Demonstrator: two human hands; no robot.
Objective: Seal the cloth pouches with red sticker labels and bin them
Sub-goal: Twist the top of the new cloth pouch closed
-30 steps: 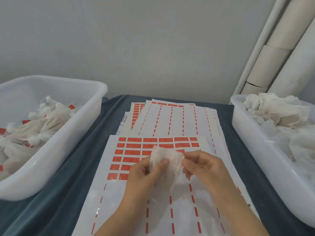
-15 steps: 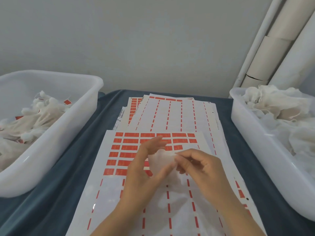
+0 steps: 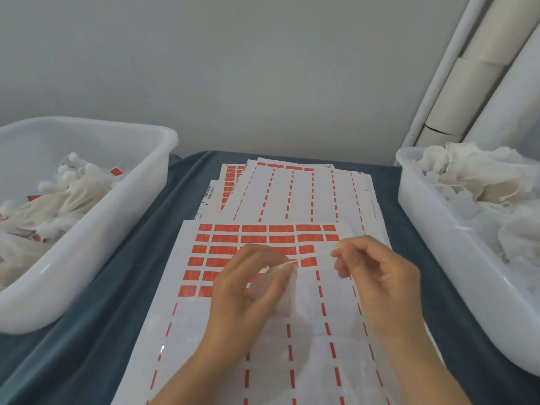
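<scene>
Head view, lower centre: one cloth pouch, thin and white, held over the sticker sheet; left hand fingers curled round it, right hand fingers pinched on its drawstring. Step judged: drawing it closed. Next: peel a red label, seal, drop in left bin.

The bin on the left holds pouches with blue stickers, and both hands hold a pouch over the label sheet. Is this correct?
Not quite. In the head view, the stickers on the pouches in the left bin are red, not blue. Both the left hand and the right hand do hold a pouch over the label sheet.
</scene>
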